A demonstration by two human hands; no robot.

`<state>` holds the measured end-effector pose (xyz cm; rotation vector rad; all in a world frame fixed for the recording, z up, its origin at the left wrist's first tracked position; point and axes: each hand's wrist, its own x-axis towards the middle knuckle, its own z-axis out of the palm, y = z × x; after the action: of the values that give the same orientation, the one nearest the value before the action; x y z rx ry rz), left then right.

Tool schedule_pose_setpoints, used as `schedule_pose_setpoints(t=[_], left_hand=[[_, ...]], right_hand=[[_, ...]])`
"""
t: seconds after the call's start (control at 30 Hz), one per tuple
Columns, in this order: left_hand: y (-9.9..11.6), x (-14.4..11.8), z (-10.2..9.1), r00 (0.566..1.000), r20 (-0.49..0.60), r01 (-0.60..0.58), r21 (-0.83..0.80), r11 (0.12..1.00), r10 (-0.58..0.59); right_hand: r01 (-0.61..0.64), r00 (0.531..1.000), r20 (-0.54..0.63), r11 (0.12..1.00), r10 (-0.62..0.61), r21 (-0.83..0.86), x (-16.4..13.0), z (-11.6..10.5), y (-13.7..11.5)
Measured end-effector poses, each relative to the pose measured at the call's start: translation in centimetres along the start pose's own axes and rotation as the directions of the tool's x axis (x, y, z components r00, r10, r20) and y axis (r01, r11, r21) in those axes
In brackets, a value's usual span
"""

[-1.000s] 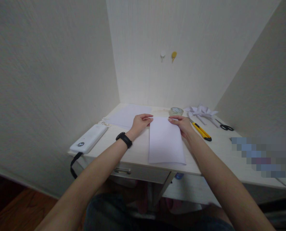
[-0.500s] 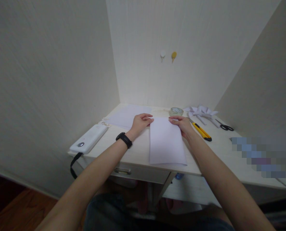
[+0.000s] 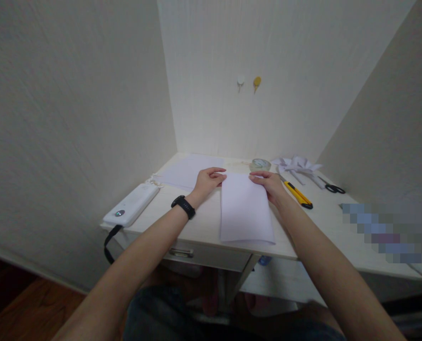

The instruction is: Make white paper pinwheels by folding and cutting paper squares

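Pale wood makes up the desk under my arms. A folded white sheet lies on it near the front edge, running away from me. My left hand rests at the sheet's far left corner, fingers curled, fingertips touching the paper. My right hand sits at the far right corner, fingers bent onto the edge. Another flat sheet lies far left. A white power bank sits at the left edge. Right of my hand lie a yellow utility knife, folded paper pieces and black-handled scissors; a tape roll stands behind.
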<state>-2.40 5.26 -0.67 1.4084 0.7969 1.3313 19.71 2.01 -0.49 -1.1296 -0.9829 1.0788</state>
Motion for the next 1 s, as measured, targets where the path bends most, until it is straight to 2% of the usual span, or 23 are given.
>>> schedule_pose_setpoints(t=[0.6, 0.8, 1.0], left_hand=[[-0.02, 0.04, 0.00, 1.000, -0.003, 0.000, 0.002, 1.000, 0.000], [-0.23, 0.35, -0.20, 0.999, -0.034, 0.037, -0.004, 0.999, -0.038], [-0.59, 0.45, -0.29, 0.995, -0.054, 0.082, -0.002, 0.997, -0.082]], right_hand=[[0.021, 1.000, -0.014, 1.000, -0.021, 0.018, 0.01, 0.14, -0.04], [-0.004, 1.000, -0.003, 1.000, 0.004, 0.009, 0.21, 0.01, 0.02], [-0.019, 0.997, -0.078, 0.999, 0.022, 0.036, 0.45, 0.02, -0.09]])
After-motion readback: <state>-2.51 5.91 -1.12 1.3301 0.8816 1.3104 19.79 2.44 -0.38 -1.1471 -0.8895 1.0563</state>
